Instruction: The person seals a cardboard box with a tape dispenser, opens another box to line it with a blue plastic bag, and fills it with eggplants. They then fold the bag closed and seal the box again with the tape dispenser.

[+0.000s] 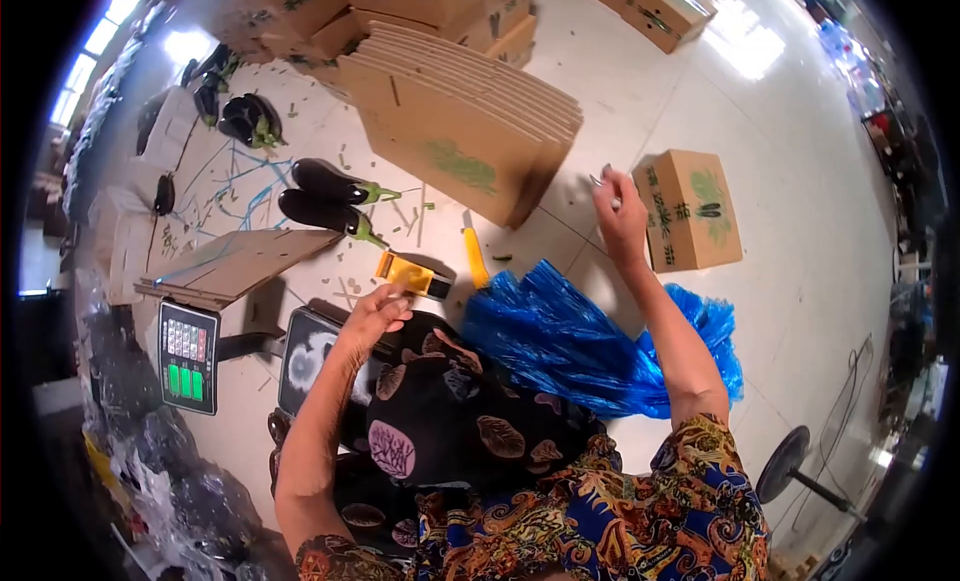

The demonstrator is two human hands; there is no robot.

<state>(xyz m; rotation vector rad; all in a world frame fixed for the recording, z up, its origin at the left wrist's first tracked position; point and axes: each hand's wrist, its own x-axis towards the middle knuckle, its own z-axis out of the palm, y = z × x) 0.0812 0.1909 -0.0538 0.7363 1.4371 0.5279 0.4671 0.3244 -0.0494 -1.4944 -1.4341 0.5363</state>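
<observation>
My left hand (375,319) is held over my lap with its fingers loosely curled and apart, just below a yellow and black object (408,274), possibly a tape dispenser. Whether they touch is unclear. My right hand (622,223) is raised between the stack of flat cardboard (450,131) and a closed printed carton (705,216). Its fingers are closed on something small and shiny that I cannot make out. Crumpled blue plastic (560,336) lies in front of me, below both hands. A yellow cutter (474,253) stands out above its left end.
Eggplants (325,181) and green scraps lie on the floor at the left. A scale with a keypad display (188,356) is beside leaning flat cardboard (240,261). More cartons (650,11) are at the back. A round black base on a rod (783,463) is at the lower right.
</observation>
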